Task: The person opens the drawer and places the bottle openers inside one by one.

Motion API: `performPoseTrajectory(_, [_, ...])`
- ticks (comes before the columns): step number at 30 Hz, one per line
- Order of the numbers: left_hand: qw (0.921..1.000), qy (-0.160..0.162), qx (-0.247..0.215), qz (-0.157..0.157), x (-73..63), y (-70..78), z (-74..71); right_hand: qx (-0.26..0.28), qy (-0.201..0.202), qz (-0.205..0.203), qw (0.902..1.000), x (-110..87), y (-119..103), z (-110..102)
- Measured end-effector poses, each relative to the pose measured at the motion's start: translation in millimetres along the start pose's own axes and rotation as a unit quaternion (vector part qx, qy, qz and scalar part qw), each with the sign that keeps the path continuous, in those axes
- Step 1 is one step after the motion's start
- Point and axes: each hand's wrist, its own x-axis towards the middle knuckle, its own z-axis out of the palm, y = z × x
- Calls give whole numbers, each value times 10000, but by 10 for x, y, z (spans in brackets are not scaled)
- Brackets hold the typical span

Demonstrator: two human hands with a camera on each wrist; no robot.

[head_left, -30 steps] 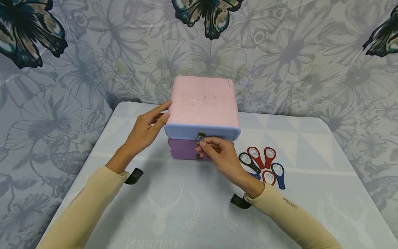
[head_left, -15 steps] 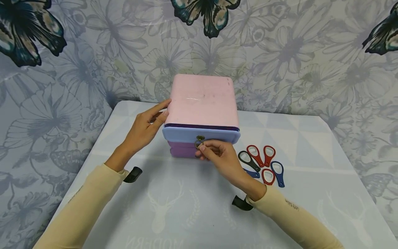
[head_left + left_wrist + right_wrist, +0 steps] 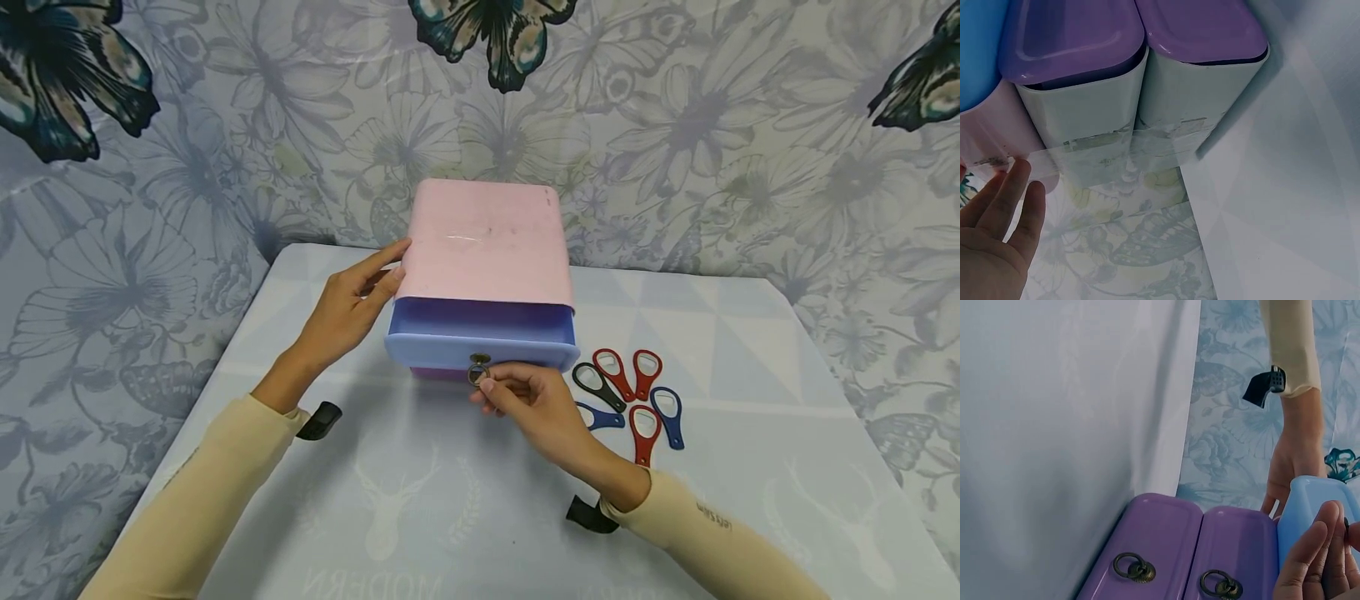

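A small drawer unit with a pink top (image 3: 487, 242) stands on the table. Its blue top drawer (image 3: 420, 346) is pulled partway out, and the visible part of its inside is bare. My right hand (image 3: 536, 408) pinches the brass ring pull (image 3: 477, 374) on that drawer's front between thumb and fingers. At the pink left side of the unit, the fingertips of my left hand (image 3: 341, 312) rest with fingers extended. Two purple drawers, a middle one (image 3: 1241, 531) and a bottom one (image 3: 1160, 531), sit pushed in below, each with a ring pull; the head view mostly hides them.
Several small loop-headed tools with short handles, among them a red one (image 3: 647, 375), a black one (image 3: 598, 385) and a blue one (image 3: 670, 417), lie right of the unit. Clear tape (image 3: 1166, 144) spans the unit's side. A patterned wall covering (image 3: 675, 167) rises behind the table (image 3: 720, 350).
The blue drawer has slid out toward me from shut, drawn by my right hand on its ring pull. My left hand has stayed against the unit's side.
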Motion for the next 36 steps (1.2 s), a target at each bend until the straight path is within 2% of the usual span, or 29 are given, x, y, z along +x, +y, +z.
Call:
performPoseTrajectory(18, [10000, 33, -35, -15, -11, 9, 11, 20, -223, 247, 9994, -287, -40, 96])
performPoseTrajectory(36, [10000, 15, -91, -15, -14, -19, 12, 12, -375, 240, 9990, -471, -36, 171])
